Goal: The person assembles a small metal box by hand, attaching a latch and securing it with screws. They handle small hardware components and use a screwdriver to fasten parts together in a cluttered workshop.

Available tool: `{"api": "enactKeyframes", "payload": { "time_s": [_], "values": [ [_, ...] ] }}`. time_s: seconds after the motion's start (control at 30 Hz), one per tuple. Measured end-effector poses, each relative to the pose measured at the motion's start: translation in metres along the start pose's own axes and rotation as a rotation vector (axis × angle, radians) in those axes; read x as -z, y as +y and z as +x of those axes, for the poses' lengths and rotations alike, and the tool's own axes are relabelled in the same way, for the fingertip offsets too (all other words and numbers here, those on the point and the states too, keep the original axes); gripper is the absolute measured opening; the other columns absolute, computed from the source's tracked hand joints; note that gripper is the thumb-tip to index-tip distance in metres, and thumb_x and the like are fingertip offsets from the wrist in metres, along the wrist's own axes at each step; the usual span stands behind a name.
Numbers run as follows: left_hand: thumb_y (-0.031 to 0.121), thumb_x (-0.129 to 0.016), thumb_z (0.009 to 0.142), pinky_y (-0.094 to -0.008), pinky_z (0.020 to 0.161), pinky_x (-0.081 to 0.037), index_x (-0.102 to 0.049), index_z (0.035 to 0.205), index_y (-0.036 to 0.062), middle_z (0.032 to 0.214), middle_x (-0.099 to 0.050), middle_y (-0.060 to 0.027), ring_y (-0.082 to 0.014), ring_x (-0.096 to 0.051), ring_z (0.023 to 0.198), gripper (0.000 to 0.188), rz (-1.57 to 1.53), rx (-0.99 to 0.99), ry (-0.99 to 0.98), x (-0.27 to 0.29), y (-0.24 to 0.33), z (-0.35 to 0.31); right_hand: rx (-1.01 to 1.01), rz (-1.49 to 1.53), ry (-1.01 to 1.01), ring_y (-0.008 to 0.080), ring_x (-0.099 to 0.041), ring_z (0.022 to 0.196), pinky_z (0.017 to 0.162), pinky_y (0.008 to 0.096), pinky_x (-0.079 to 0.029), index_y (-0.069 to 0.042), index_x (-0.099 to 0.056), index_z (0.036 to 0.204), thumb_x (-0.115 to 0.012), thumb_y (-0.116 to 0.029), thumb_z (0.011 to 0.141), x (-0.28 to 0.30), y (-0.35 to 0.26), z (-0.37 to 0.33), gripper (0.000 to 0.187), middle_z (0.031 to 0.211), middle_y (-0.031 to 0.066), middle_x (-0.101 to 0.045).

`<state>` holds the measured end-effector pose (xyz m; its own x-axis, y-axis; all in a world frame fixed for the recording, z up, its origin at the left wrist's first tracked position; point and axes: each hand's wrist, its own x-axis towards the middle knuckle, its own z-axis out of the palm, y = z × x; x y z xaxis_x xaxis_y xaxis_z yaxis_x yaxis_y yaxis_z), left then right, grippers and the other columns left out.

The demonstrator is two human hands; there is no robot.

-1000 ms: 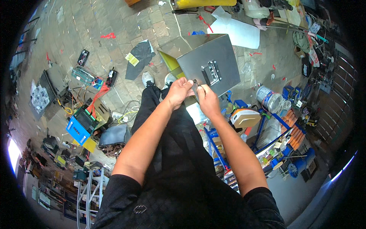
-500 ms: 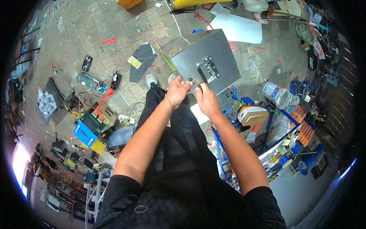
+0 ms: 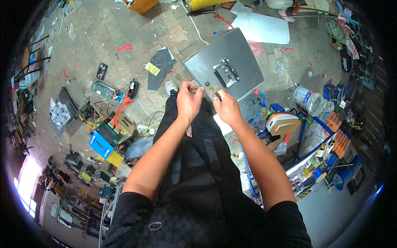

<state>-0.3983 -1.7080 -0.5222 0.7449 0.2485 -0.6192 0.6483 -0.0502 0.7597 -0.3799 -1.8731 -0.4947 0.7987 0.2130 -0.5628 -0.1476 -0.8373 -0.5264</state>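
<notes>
A grey metal box [image 3: 244, 51] stands in front of me, with a silver folding handle [image 3: 226, 73] on its upper face. Close to the box's near left edge is a small dark round fitting [image 3: 207, 84]; I cannot tell whether it is a lock or a hole. My left hand [image 3: 190, 102] is just left of that edge, fingers curled toward the thumb; whatever they may hold is hidden. At the near edge, my right hand [image 3: 228, 109] is closed around a small dark tool [image 3: 217, 96], mostly covered by the fingers.
A white bucket [image 3: 308, 100] and a blue metal frame stand to the right, beside a white-and-orange item on a cardboard box [image 3: 283, 125]. Cables, a blue device [image 3: 100, 145] and a dark sheet [image 3: 162, 68] lie on the left. White paper [image 3: 264, 29] lies beyond the box.
My left hand has drawn back from the round fitting, leaving it uncovered. The right hand stays near the box edge with the dark tool. The whole view has shifted slightly.
</notes>
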Motion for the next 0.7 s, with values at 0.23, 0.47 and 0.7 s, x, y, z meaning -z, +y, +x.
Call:
{"api": "enactKeyframes", "payload": {
  "time_s": [0.23,0.47,0.7],
  "values": [
    [0.009,-0.069,0.096,-0.0253,0.081,-0.054,-0.067,0.116,-0.0023,0.099,-0.071,-0.0038,-0.0080,-0.064,0.088,0.023,-0.146,-0.059,-0.493,0.004,0.015,-0.017,0.077,0.083,-0.006,0.0457,-0.063,0.094,0.081,0.0534,-0.051,-0.003,-0.056,0.098,-0.057,-0.022,0.094,0.006,-0.001,-0.014,0.019,0.099,0.0231,-0.065],
    [0.021,-0.068,0.099,-0.0249,0.068,-0.052,-0.070,0.110,0.0034,0.092,-0.071,-0.0015,-0.0083,-0.065,0.078,0.021,-0.458,0.312,-0.362,0.009,0.009,-0.027,0.020,0.286,-0.039,0.0450,-0.066,0.085,0.074,0.0491,-0.053,-0.002,-0.061,0.105,-0.061,-0.024,0.094,0.025,-0.017,-0.030,0.024,0.093,0.0245,-0.068],
    [0.025,-0.073,0.095,-0.0236,0.064,-0.048,-0.069,0.102,0.0063,0.086,-0.069,0.0006,-0.0086,-0.063,0.072,0.020,-0.450,0.387,-0.388,0.013,0.004,-0.022,0.108,0.131,0.035,0.0422,-0.069,0.081,0.068,0.0490,-0.052,-0.009,-0.065,0.108,-0.062,-0.035,0.098,0.028,-0.010,-0.039,0.028,0.087,0.0213,-0.070]
  ]
}}
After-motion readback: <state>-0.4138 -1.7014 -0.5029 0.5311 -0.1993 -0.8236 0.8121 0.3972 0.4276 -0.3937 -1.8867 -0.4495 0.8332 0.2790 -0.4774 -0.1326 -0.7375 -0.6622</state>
